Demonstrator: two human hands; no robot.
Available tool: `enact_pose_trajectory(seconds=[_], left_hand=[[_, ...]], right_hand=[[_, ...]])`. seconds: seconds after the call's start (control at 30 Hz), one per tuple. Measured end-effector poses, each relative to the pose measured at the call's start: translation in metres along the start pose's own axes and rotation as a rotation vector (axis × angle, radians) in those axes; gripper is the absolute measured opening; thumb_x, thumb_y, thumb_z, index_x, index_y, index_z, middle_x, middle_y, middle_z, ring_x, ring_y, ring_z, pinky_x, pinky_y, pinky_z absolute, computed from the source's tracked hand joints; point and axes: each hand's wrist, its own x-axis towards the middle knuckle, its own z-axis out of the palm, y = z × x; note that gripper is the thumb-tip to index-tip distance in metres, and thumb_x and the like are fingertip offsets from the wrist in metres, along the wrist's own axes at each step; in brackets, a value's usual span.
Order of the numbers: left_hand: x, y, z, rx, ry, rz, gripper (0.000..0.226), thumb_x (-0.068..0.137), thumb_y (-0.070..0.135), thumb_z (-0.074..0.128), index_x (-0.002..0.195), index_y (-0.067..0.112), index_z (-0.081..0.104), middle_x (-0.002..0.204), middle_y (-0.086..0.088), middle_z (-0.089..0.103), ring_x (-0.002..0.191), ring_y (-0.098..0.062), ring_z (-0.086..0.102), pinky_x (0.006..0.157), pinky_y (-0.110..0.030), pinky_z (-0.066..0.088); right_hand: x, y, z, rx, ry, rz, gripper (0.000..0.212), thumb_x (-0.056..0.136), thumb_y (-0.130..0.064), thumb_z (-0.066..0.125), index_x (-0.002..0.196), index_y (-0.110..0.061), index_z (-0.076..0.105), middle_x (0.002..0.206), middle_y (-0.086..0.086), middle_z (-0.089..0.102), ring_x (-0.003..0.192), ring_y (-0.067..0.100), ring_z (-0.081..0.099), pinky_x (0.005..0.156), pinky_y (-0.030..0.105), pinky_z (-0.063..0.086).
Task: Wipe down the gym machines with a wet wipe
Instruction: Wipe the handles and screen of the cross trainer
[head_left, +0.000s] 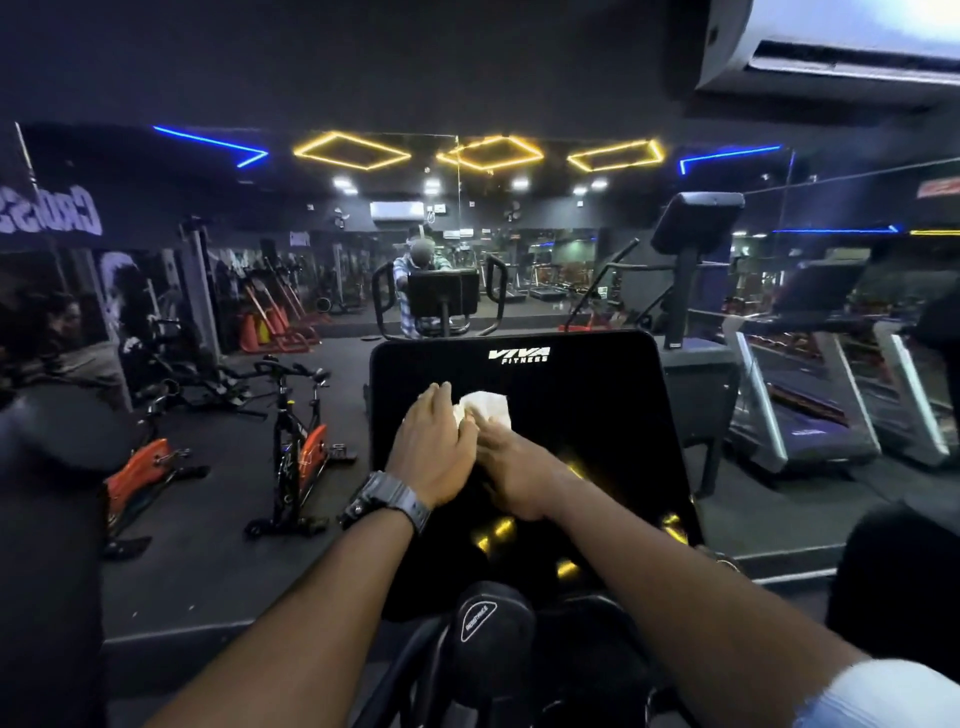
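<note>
We've got the crumpled white wet wipe (485, 408) pinched by both our left hand (434, 449) and right hand (511, 475) mid-console (587, 395), orange spin bikes (298, 452) off its left edge.

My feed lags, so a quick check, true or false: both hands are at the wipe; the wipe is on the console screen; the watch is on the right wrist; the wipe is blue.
1. Both hands, the left hand and the right hand, are at the wipe: true.
2. The wipe is on the console screen: true.
3. The watch is on the right wrist: false, it is on the left.
4. The wipe is blue: false, it is white.
</note>
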Motion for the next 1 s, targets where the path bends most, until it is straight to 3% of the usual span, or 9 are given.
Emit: enact_pose_trajectory(seconds=[0.07, 0.17, 0.27, 0.47, 0.57, 0.67, 0.73, 0.87, 1.0], left_hand=[[-0.006, 0.001, -0.001, -0.002, -0.031, -0.004, 0.062, 0.103, 0.031, 0.037, 0.155, 0.004, 0.018, 0.163, -0.015, 0.017, 0.151, -0.024, 0.014, 0.123, -0.039, 0.014], [-0.018, 0.003, -0.008, 0.021, -0.053, 0.012, 0.063, 0.103, 0.034, 0.037, 0.156, 0.007, 0.016, 0.164, -0.013, 0.015, 0.151, -0.024, 0.013, 0.122, -0.043, 0.018], [-0.025, 0.004, -0.018, 0.044, -0.05, 0.027, 0.062, 0.103, 0.034, 0.038, 0.156, 0.008, 0.016, 0.163, -0.012, 0.017, 0.151, -0.024, 0.013, 0.122, -0.043, 0.02], [-0.038, 0.014, -0.031, 0.115, -0.034, 0.048, 0.062, 0.102, 0.034, 0.038, 0.155, 0.01, 0.018, 0.163, -0.012, 0.02, 0.151, -0.025, 0.015, 0.121, -0.045, 0.022], [-0.05, 0.02, -0.043, 0.131, -0.027, 0.042, 0.062, 0.102, 0.037, 0.036, 0.155, 0.011, 0.018, 0.163, -0.011, 0.02, 0.151, -0.025, 0.015, 0.12, -0.047, 0.023], [-0.066, 0.028, -0.064, 0.15, 0.009, 0.051, 0.066, 0.098, 0.042, 0.03, 0.155, 0.011, 0.019, 0.162, -0.011, 0.022, 0.15, -0.025, 0.019, 0.119, -0.048, 0.024], [-0.081, 0.034, -0.083, 0.136, 0.049, 0.063, 0.063, 0.099, 0.04, 0.03, 0.154, 0.01, 0.021, 0.161, -0.011, 0.025, 0.148, -0.025, 0.022, 0.12, -0.045, 0.023], [-0.12, 0.048, -0.127, 0.096, 0.19, 0.13, 0.056, 0.101, 0.036, 0.032, 0.15, 0.009, 0.031, 0.156, -0.01, 0.035, 0.143, -0.023, 0.03, 0.119, -0.04, 0.024], [-0.162, 0.041, -0.182, 0.17, 0.444, 0.221, 0.059, 0.097, 0.038, 0.028, 0.143, 0.005, 0.044, 0.146, -0.012, 0.047, 0.137, -0.021, 0.039, 0.119, -0.034, 0.026]], right_hand=[[-0.013, 0.012, -0.009, -0.12, -0.069, 0.044, 0.049, 0.099, -0.019, 0.043, 0.146, -0.005, 0.041, 0.152, 0.013, 0.04, 0.145, 0.029, 0.03, 0.116, 0.028, 0.022], [-0.03, 0.044, -0.028, -0.144, 0.099, 0.388, 0.05, 0.093, -0.016, 0.031, 0.139, -0.003, 0.046, 0.132, 0.018, 0.053, 0.129, 0.037, 0.049, 0.11, 0.041, 0.036], [-0.032, 0.043, -0.028, 0.019, 0.262, 0.72, 0.05, 0.089, -0.004, 0.044, 0.138, -0.003, 0.041, 0.126, 0.019, 0.058, 0.124, 0.038, 0.053, 0.098, 0.045, 0.047], [-0.031, -0.022, -0.017, 0.069, -0.055, 0.357, 0.047, 0.095, -0.011, 0.05, 0.141, -0.022, 0.047, 0.12, 0.004, 0.061, 0.104, 0.025, 0.063, 0.083, 0.03, 0.048], [-0.028, -0.04, -0.032, 0.279, 0.135, 0.414, 0.045, 0.098, -0.008, 0.048, 0.141, -0.021, 0.053, 0.107, 0.004, 0.069, 0.09, 0.017, 0.065, 0.081, 0.024, 0.051], [-0.025, -0.072, -0.054, 0.696, 0.384, 0.435, 0.04, 0.101, -0.003, 0.045, 0.138, -0.014, 0.057, 0.124, 0.003, 0.067, 0.111, 0.011, 0.063, 0.096, 0.021, 0.048], [-0.022, -0.102, -0.068, 1.004, 0.475, 0.379, 0.039, 0.101, 0.0, 0.044, 0.136, -0.011, 0.059, 0.123, 0.004, 0.068, 0.106, 0.008, 0.065, 0.091, 0.019, 0.05], [-0.011, -0.167, -0.079, 1.476, 0.538, 0.212, 0.037, 0.101, -0.004, 0.048, 0.136, -0.013, 0.059, 0.126, 0.008, 0.068, 0.12, 0.023, 0.063, 0.103, 0.036, 0.049], [0.01, -0.243, -0.082, 1.601, 0.547, 0.042, 0.032, 0.099, -0.004, 0.053, 0.13, -0.008, 0.062, 0.123, 0.008, 0.069, 0.111, 0.016, 0.065, 0.091, 0.027, 0.053]])
